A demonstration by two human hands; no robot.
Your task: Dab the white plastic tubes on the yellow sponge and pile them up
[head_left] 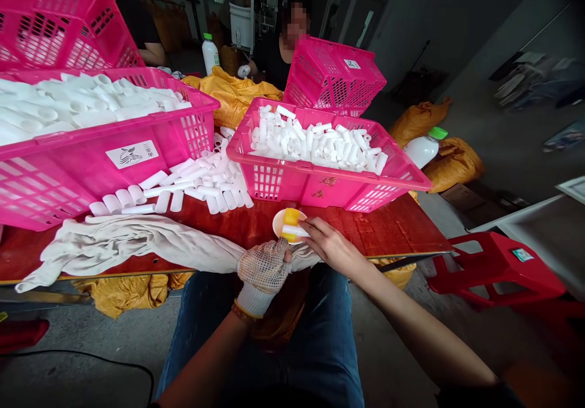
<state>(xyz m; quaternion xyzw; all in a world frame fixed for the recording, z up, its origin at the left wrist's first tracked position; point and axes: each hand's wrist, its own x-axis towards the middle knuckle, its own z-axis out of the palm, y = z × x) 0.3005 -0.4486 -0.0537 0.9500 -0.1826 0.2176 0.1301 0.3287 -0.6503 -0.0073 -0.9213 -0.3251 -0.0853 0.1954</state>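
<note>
Pink plastic crate (315,192) holds short white tubes (315,140); left crate (59,182), longer tubes (91,106).

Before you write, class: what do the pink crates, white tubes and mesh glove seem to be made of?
The pink crates look like glossy moulded plastic: smooth lattice walls. The white tubes seem matte plastic, possibly paper; uniform surface. The mesh glove on the left hand seems knitted cotton, threads visible.
</note>
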